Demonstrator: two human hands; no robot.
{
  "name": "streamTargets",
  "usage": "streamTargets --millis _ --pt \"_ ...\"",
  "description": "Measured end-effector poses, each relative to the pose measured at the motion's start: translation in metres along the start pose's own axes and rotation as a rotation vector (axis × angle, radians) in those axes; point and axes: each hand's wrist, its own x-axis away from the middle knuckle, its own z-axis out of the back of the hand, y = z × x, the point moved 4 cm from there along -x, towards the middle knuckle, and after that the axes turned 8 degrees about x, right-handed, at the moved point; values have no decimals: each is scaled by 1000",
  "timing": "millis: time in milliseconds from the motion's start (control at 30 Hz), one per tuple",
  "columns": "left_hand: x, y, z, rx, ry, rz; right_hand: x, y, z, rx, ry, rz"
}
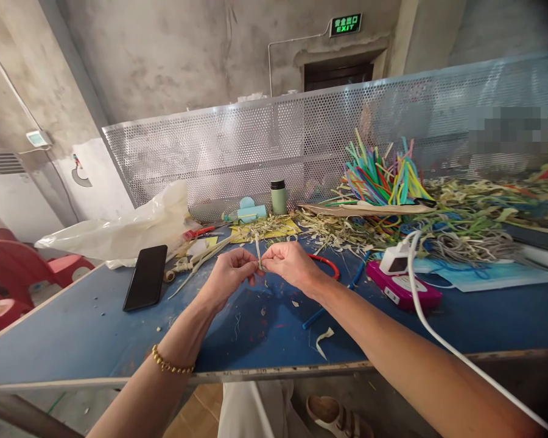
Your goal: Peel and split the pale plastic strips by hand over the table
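Observation:
Over the middle of the blue table my left hand (231, 274) and my right hand (292, 264) meet, fingertips almost touching. Between them a thin pale strip (257, 244) stands upright, its lower end pinched by the fingers of both hands. It looks like dried plant fibre; the fingers cover its bottom part. Behind the hands lie pale shredded strips (267, 228) on a yellow sheet. A red curved tube (329, 265) is just past my right hand, and a blue rod (314, 318) lies below my right forearm. Left of my left hand are pale twisted cords (196, 263).
A black phone (145, 278) lies at the left, near a plastic bag (132, 225) and red-handled scissors (198, 232). A green bottle (278, 198) stands behind. At right are colourful pipe cleaners (383, 176), a magenta power strip (422, 295) with a white cable, and a perforated metal screen (201, 152) beyond.

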Motion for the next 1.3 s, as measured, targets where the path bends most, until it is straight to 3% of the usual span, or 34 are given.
streamTargets --millis 300,533,600,667,767,867,967,1100,1300 --pt "-1 1 1 12 15 18 -2 -1 1 42 29 -21" --pt "-5 -3 9 -305 98 -49 -5 -7 5 231 80 -21" --pt "-5 -1 9 -217 85 -56 -4 -5 7 223 88 -53" --pt "-4 3 11 15 66 -49 -4 -3 10 146 94 -95" --pt "-4 5 17 381 107 -10 -4 0 13 -120 52 -173" --pt "-3 -1 21 326 216 73 -3 0 13 -373 -11 -240" --pt "-3 -4 12 143 120 87 -2 -3 14 -412 -3 -246" --pt "-2 -2 -2 154 14 16 1 -6 14 -258 48 -230" --pt "-2 -1 -7 188 -25 -23 2 -7 12 -61 77 -163"
